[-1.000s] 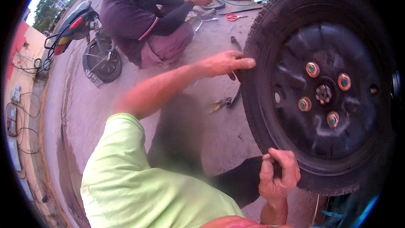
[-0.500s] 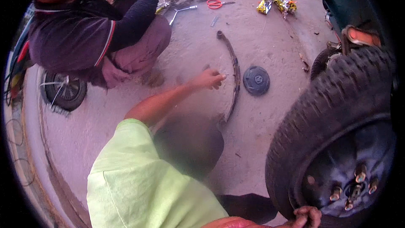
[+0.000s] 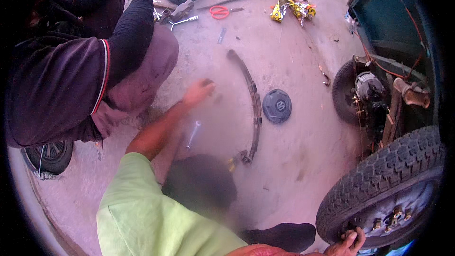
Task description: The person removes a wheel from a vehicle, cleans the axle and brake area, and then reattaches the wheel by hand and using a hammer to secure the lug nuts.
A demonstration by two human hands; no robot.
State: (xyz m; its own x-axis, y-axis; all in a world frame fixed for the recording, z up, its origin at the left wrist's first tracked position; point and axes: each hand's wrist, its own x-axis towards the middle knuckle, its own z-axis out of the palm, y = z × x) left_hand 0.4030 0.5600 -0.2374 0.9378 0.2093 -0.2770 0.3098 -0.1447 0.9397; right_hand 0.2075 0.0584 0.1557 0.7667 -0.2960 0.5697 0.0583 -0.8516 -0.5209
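Note:
My left hand (image 3: 199,92) reaches out over the concrete, its fingers smeared but apparently apart with nothing visible in them. A spanner (image 3: 193,135) lies on the ground just beside my left forearm. To the right of that hand rests a dark curved leaf spring (image 3: 257,121), and past it a round dark hub cap (image 3: 277,106). At the lower right, my right hand (image 3: 348,243) has curled fingertips at the lower face of a black-tyred wheel (image 3: 379,192) with brass-coloured nuts. Whatever may be between those fingertips is too small to make out.
A co-worker (image 3: 61,85) crouches at the left, near a small spoked wheel (image 3: 49,156). Farther off lie red-handled scissors (image 3: 219,12), a hammer (image 3: 182,10), a socket wrench (image 3: 186,21) and crumpled yellow wrappers (image 3: 294,9). A vehicle's underside (image 3: 374,90) stands at the right.
My left hand has drawn back left, away from the leaf spring, and the spanner now shows. My right fingers have moved from the tyre's lower edge onto the wheel's face. The view has shifted.

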